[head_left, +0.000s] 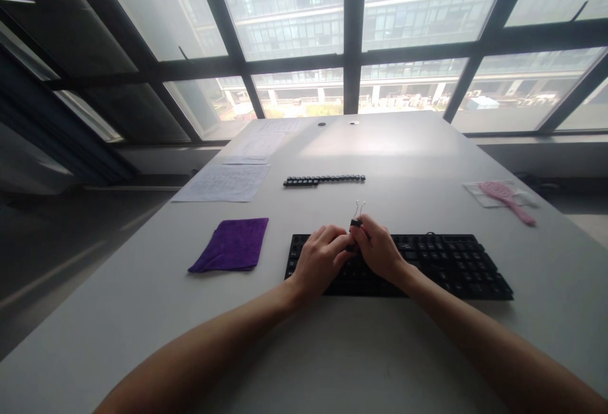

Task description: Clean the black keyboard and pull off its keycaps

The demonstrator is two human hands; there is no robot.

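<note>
A black keyboard (pixel 451 265) lies on the white table (pixel 142 313) in front of me. Both hands hover over its left half. My right hand (pixel 380 250) is closed on a small black binder clip (pixel 357 219) whose wire handles point up. My left hand (pixel 320 259) rests with curled fingers on the keys right beside it, fingertips meeting the right hand near the clip. What sits under the fingertips is hidden. A row of loose black keycaps (pixel 324 180) lies farther back on the table.
A folded purple cloth (pixel 232 244) lies left of the keyboard. Printed paper sheets (pixel 223 181) sit at the back left. A pink brush (pixel 507 199) rests on a clear sheet at the right. Large windows stand behind the table's far edge.
</note>
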